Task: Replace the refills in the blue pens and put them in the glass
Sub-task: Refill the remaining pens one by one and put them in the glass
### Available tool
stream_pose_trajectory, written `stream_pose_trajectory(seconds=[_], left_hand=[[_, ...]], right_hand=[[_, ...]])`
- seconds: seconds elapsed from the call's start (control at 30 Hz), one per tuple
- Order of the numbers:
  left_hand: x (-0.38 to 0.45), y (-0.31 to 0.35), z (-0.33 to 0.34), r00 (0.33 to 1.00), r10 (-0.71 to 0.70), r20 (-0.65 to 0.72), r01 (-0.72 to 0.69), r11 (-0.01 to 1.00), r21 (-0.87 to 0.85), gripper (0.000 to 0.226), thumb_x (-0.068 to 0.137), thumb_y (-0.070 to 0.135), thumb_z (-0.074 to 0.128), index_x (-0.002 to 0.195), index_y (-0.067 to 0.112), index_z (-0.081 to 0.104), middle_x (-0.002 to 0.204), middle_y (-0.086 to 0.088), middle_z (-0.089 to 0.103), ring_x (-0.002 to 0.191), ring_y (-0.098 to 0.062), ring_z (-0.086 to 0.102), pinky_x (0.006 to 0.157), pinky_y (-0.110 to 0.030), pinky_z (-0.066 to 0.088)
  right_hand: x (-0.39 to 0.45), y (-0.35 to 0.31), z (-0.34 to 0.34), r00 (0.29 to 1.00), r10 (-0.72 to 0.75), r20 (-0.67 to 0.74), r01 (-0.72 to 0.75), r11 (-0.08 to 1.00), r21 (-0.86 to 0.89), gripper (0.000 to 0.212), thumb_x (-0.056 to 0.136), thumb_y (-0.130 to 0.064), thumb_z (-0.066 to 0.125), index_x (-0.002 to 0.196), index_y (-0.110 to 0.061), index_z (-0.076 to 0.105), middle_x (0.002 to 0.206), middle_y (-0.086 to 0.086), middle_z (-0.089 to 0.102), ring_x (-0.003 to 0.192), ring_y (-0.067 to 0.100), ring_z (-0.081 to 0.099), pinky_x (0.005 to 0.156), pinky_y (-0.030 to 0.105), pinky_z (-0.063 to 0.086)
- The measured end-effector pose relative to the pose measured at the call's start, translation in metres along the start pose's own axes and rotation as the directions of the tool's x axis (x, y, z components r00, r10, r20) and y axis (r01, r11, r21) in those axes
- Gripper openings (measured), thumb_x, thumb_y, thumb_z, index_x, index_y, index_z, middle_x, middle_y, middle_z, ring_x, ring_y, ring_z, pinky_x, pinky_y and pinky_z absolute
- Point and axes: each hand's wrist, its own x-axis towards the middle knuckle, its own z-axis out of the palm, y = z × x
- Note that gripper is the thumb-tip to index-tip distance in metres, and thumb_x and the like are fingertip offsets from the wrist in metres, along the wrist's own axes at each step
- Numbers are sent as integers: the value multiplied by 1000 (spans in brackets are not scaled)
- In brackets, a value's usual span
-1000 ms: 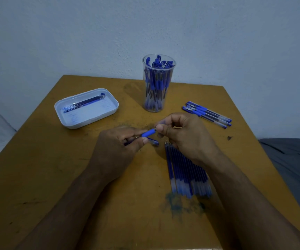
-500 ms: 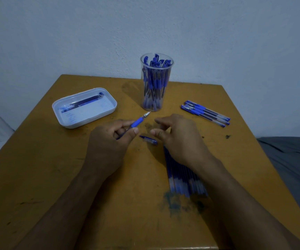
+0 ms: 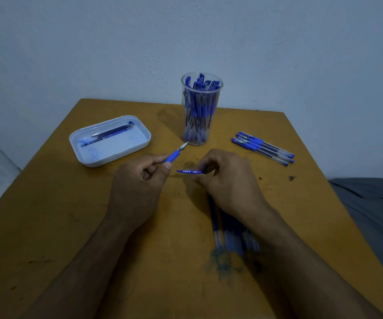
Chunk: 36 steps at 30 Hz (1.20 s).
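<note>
Blue is the colour of almost everything on this brown wooden table (image 3: pixel 48 226). The left hand (image 3: pixel 137 187) has its fingers curled tight around a blue pen (image 3: pixel 176 153). The pen has no cap on, and its silver tip points up and away toward the glass (image 3: pixel 201 109). The right hand (image 3: pixel 229 180) pinches a blue pen cap (image 3: pixel 189 172) between its fingertips. The cap lies sideways, with white letters on it, and it points at the left hand. The cap and the pen are near each other but they do not touch.

The glass is clear and stands upright at the back of the table, just past the pen tip. It is packed with blue pens standing up inside it. To the right of the glass, a few more capped pens (image 3: pixel 263 148) lie side by side on the table. To the left sits a white tray (image 3: pixel 110 140) with some thin refills (image 3: pixel 107 134) lying in it. Under the right wrist, a row of refills (image 3: pixel 232 236) lies flat on the table, partly hidden by the arm and a bit blurry. Dark ink smudges (image 3: pixel 222 263) mark the wood near their ends.
</note>
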Motion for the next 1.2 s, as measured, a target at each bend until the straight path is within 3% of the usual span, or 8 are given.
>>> stream_pose_trajectory(seconds=[0.13,0.17,0.23,0.33,0.63,0.8,1.0,1.2], left_hand=[[-1,0,1,999,31,27,-31,1000,3,21,96,24,66,115,29,72,71,-1,67,69,-27,63,65,-44,54],[-1,0,2,999,40,38,-40,999,3,21,95,24,67,115,29,73,70,0,66,67,-26,62,63,-42,52],[-2,0,3,997,48,60,-48,999,-5,21,95,22,68,111,33,73,69,2,66,66,-24,61,59,-36,49],[-3,0,4,993,67,99,-68,998,3,22,94,21,68,111,35,73,71,4,66,66,-24,61,58,-32,47],[-3,0,4,987,114,113,-115,993,2,28,93,19,70,107,43,69,75,2,68,69,-23,62,61,-33,50],[-2,0,5,981,135,138,-136,991,1,26,93,20,70,114,34,72,77,9,68,69,-9,60,60,-16,45],[0,-5,6,984,98,150,-90,994,-56,30,85,39,69,114,35,74,73,11,68,69,-12,62,67,-32,54],[1,-10,4,977,115,178,-112,993,-25,27,90,22,72,115,28,75,79,10,70,70,-9,61,65,-25,51]], right_hand=[[4,5,-10,996,84,-29,-69,935,347,11,82,-23,84,85,-25,74,75,-3,68,68,12,64,60,28,55],[4,5,-12,994,108,-34,-83,899,431,11,82,-20,84,86,-20,73,73,-1,67,63,15,63,54,29,53],[4,5,-16,984,173,-28,-118,773,624,14,84,-9,81,89,-8,68,71,9,65,52,15,58,41,26,45],[6,5,-19,973,228,-12,-127,582,803,15,88,3,72,98,2,62,82,22,70,50,20,58,38,26,45],[6,7,-15,983,180,-39,-70,562,824,17,92,2,68,109,-1,71,85,15,76,60,21,63,47,32,56],[5,5,-8,987,163,-10,-90,591,801,19,90,3,71,108,-3,73,89,27,69,62,23,66,48,33,58],[4,6,-7,988,152,0,-94,606,790,18,90,4,69,107,-1,73,89,28,69,65,24,68,49,34,58],[-1,8,-3,990,140,3,-88,604,792,16,91,4,69,107,0,70,84,25,70,69,27,72,52,35,59]])
